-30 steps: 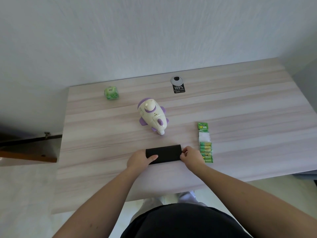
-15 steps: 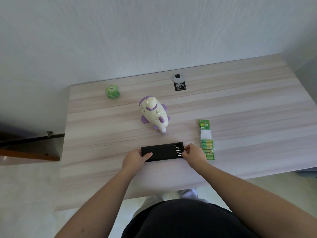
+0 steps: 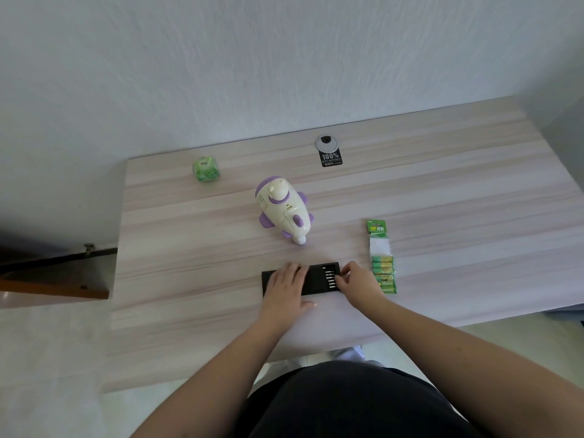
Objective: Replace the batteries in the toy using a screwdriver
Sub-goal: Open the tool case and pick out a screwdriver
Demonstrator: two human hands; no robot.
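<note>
- Head view: I see the black screwdriver case (image 3: 316, 279) lying near the front edge of the table (image 3: 474, 216), its long axis running left to right, parallel to that edge.
- My left hand (image 3: 286, 287) lies flat over the left part of the case, fingers straight and pressing it down, thumb out on the table towards the front edge. That grip is open, holding nothing.
- My right hand (image 3: 358, 282) is at the right end of the case, fingers curled in over the row of silver bits (image 3: 328, 277). It looks like a pinch at the bits or the case end, but I cannot tell whether anything is actually between the fingertips.
- The bits lie side by side in a column at the right end, each one parallel to the long axis of the case, directly left of the right fingertips. So I judge the right hand the nearer one for the pick, with a short pull to the right and upward.
- The toy (image 3: 284, 213), cream with purple trim, rests towards the middle of the table, beyond the case and apart from both hands, its narrow end pointing at the case.
- The pack of green batteries (image 3: 382, 263) lies just right of my right hand, long axis running front to back.
- A green cube (image 3: 206, 168) sits near the back left corner.
</note>
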